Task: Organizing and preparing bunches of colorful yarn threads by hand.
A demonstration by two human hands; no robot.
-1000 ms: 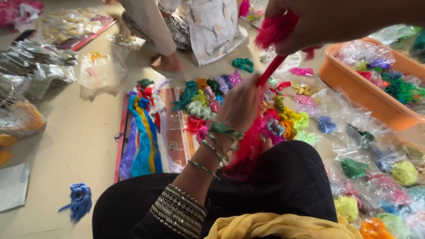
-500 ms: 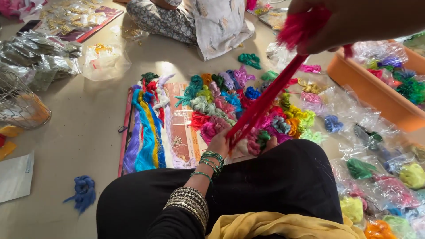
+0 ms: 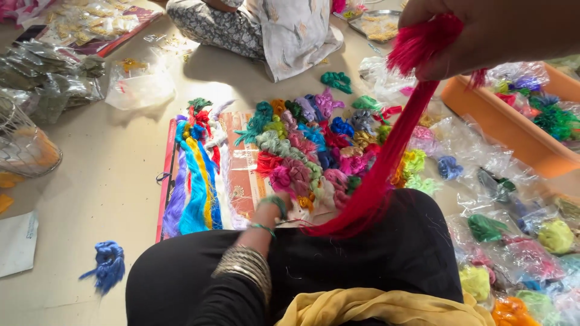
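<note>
My right hand [image 3: 501, 36], raised at the top right, is closed on the upper end of a long red thread hank [image 3: 393, 151]. The hank hangs down at a slant, and its lower end rests on my black-clad knee [image 3: 362, 253]. My left hand [image 3: 272, 211], with green bangles on the wrist, is low at the knee's front edge, beside the hank's lower end. Its fingers are hidden, so I cannot make out a grip. Just beyond lies a heap of small coloured thread bundles [image 3: 314, 145].
Long blue, yellow and red hanks lie on a red mat [image 3: 196, 175]. An orange tray [image 3: 501, 121] holds bagged threads at the right, above several clear bags of thread [image 3: 513, 241]. Another person [image 3: 272, 30] sits at the top. A blue bundle [image 3: 109, 265] and a wire basket [image 3: 24, 145] are at the left.
My left hand has slid down the red hank from mid-length to the knee. The hank is now pulled out longer and straighter, and my right hand stays raised.
</note>
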